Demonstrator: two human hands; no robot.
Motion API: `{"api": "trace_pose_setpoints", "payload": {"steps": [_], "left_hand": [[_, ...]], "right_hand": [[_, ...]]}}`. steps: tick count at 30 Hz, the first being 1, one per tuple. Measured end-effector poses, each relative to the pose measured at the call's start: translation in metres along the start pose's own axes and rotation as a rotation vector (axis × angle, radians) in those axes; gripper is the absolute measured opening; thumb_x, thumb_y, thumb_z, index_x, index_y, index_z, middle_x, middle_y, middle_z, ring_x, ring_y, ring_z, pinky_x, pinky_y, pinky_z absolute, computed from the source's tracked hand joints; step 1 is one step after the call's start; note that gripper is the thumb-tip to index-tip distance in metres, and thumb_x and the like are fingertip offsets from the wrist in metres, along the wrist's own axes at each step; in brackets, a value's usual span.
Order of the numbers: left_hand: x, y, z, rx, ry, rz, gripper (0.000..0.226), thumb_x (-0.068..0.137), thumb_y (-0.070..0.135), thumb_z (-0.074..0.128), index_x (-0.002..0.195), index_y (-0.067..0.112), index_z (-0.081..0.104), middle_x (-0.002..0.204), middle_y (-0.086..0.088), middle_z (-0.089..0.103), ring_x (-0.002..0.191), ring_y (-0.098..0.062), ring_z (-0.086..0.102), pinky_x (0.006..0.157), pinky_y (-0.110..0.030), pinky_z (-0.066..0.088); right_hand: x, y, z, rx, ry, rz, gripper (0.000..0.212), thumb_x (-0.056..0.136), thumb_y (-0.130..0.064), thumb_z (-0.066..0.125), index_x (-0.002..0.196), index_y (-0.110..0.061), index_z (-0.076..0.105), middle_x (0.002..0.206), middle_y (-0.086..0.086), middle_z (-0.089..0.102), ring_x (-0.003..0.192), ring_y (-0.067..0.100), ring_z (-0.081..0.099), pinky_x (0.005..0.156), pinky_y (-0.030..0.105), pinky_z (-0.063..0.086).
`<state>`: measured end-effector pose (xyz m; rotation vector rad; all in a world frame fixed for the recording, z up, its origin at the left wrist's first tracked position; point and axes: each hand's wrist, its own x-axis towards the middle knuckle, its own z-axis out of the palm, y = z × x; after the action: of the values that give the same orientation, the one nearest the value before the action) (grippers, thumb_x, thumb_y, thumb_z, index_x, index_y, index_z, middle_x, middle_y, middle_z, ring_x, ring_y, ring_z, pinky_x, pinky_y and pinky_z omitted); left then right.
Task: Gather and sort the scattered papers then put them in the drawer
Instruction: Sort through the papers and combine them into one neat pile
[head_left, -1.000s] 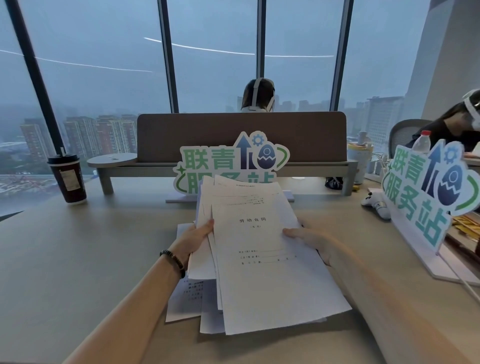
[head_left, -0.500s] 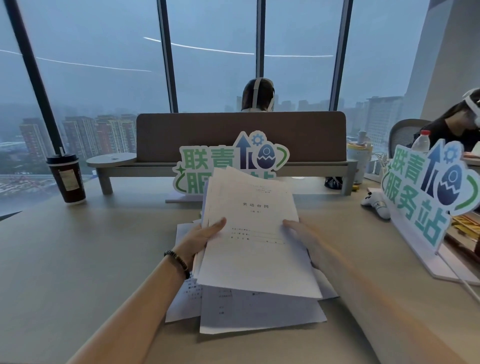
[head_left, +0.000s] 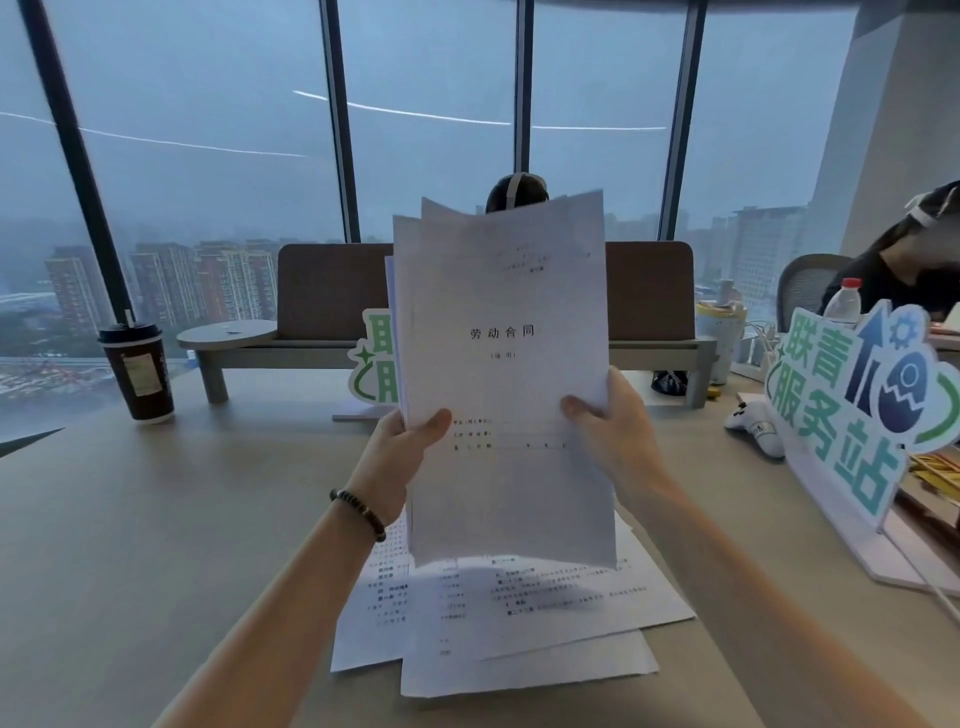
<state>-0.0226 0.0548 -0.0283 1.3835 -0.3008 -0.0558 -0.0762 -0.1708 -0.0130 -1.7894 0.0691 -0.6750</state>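
While the raised paper stack (head_left: 506, 384) stands upright, it hides most of the green sign (head_left: 375, 358) behind it; small print is unreadable. Half a second ago the stack lay lower, near the desk (head_left: 156, 519). Left hand (head_left: 400, 457) and right hand (head_left: 613, 431) pinch its side edges. Loose sheets (head_left: 519, 618) lie below. No drawer visible.

Both hands, left (head_left: 400, 457) and right (head_left: 613, 431), hold a sheaf (head_left: 504, 374) upright above the tabletop (head_left: 156, 519), thumbs on the front page (its edges uneven). More sheets (head_left: 519, 618) lie overlapped beneath. A cup (head_left: 137, 371) stands far left.
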Motion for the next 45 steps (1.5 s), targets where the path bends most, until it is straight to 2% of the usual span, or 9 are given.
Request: {"api": "trace_pose_setpoints", "payload": {"steps": [6,10,19,22,26,33,37,41,45], "left_hand": [[-0.011,-0.008,0.008,0.01,0.023,0.101,0.02,0.09,0.019,0.066,0.107,0.008,0.07,0.105,-0.013,0.075,0.1,-0.033,0.07,0.086,-0.047,0.057],[-0.022,-0.017,0.009,0.073,0.029,0.076,0.012,0.089,0.019,0.068,0.092,0.009,0.073,0.082,0.0,0.077,0.078,-0.018,0.073,0.068,-0.03,0.062],[-0.025,-0.018,0.01,0.097,0.017,0.114,0.014,0.091,0.025,0.065,0.084,0.014,0.072,0.073,0.003,0.075,0.072,-0.013,0.071,0.068,-0.03,0.061],[-0.023,-0.02,0.009,0.075,0.006,0.097,0.015,0.09,0.025,0.066,0.09,0.011,0.073,0.084,-0.003,0.076,0.082,-0.022,0.072,0.076,-0.04,0.061],[-0.023,-0.021,0.008,0.061,-0.002,0.087,0.016,0.089,0.026,0.068,0.093,0.012,0.075,0.095,-0.011,0.077,0.092,-0.03,0.072,0.082,-0.047,0.059],[-0.024,-0.02,0.007,0.056,-0.022,0.088,0.021,0.086,0.028,0.068,0.092,0.009,0.075,0.097,-0.016,0.075,0.088,-0.03,0.072,0.083,-0.052,0.058],[-0.024,-0.02,0.006,0.049,-0.033,0.093,0.018,0.082,0.031,0.071,0.083,0.015,0.078,0.093,-0.014,0.076,0.085,-0.027,0.072,0.083,-0.052,0.058],[-0.024,-0.022,0.005,0.028,-0.045,0.095,0.016,0.081,0.03,0.076,0.084,0.015,0.079,0.097,-0.017,0.075,0.087,-0.028,0.072,0.082,-0.049,0.058],[-0.025,-0.022,0.006,0.018,-0.036,0.093,0.011,0.087,0.019,0.069,0.087,0.011,0.077,0.091,-0.011,0.076,0.083,-0.024,0.073,0.077,-0.042,0.06]], "right_hand": [[-0.02,0.004,0.008,0.083,0.058,-0.081,0.025,0.093,-0.026,0.065,0.113,-0.028,0.05,0.106,-0.012,0.067,0.096,0.013,0.066,0.085,0.048,0.057],[-0.027,0.011,0.007,0.073,0.059,-0.088,0.045,0.093,-0.03,0.065,0.13,-0.029,0.04,0.111,-0.018,0.06,0.1,0.003,0.061,0.088,0.043,0.056],[-0.033,0.013,0.007,0.016,0.035,-0.208,0.068,0.092,-0.039,0.065,0.147,-0.035,0.025,0.137,-0.01,0.049,0.124,0.012,0.053,0.097,0.036,0.052],[-0.01,-0.02,-0.007,-0.214,0.218,-0.397,0.089,0.089,-0.051,0.063,0.156,-0.024,0.011,0.148,-0.002,0.031,0.138,0.015,0.032,0.113,0.046,0.035],[0.012,-0.101,-0.01,-0.803,0.449,-0.835,0.084,0.089,-0.061,0.051,0.156,-0.018,0.023,0.158,0.017,0.023,0.147,0.031,0.019,0.117,0.054,0.017],[0.03,-0.144,0.031,-1.113,0.126,-0.932,0.074,0.094,-0.061,0.039,0.154,-0.018,0.027,0.153,0.008,0.036,0.147,0.029,0.024,0.116,0.065,0.002],[0.028,-0.136,0.037,-1.029,0.062,-0.918,0.063,0.096,-0.054,0.044,0.148,-0.019,0.038,0.131,0.004,0.054,0.128,0.026,0.047,0.117,0.062,0.011],[0.021,-0.13,0.036,-1.018,-0.007,-0.934,0.054,0.097,-0.052,0.046,0.141,-0.021,0.05,0.125,0.004,0.051,0.122,0.025,0.048,0.117,0.055,0.019],[0.015,-0.124,0.038,-0.996,-0.181,-0.89,0.058,0.099,-0.047,0.044,0.152,-0.025,0.032,0.134,0.004,0.05,0.127,0.025,0.046,0.114,0.046,0.03]]}}
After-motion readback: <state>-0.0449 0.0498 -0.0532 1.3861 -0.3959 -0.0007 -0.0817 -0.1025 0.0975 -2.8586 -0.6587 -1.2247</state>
